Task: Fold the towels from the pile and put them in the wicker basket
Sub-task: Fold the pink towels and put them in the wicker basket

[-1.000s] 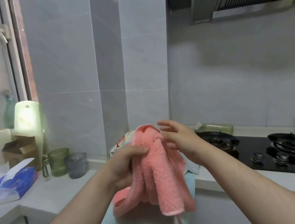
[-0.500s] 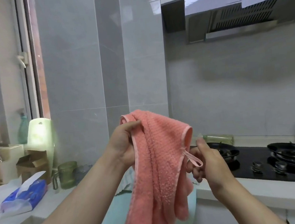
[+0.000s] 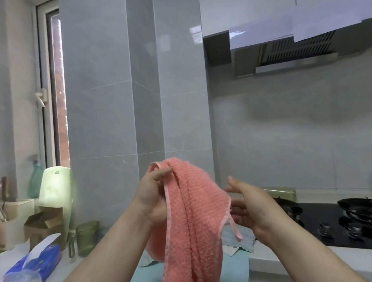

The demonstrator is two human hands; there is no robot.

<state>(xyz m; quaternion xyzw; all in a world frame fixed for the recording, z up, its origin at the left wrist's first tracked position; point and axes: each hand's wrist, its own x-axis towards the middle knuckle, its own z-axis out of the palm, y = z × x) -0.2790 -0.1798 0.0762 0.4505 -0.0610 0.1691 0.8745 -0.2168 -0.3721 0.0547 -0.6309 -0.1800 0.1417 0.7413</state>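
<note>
The left hand [image 3: 154, 197] is pinching the bound top edge of the pink towel [image 3: 196, 224], thumb and fingers clamped over the hem. The cloth is hanging bunched from there toward 6 o'clock, above the surface [image 3: 279, 264]. The right hand [image 3: 250, 209] is hovering at the towel's 3 o'clock with its fingers spread and gripping nothing. It is close to the corner that carries the hanging loop [image 3: 234, 225] (whether a fingertip is grazing the hem, I cannot tell).

The step in hand is, I judge, opening the towel out before the first fold. To do it well, the right hand should be taking that corner by the hem rather than by the loop. It should then be drawing toward 3 o'clock while the left is holding its corner level, so the top edge is running taut and the twisted pleats are dropping out.

A grey-blue towel [image 3: 239, 240] is lying below at 5 o'clock. The wicker basket is not showing.
</note>
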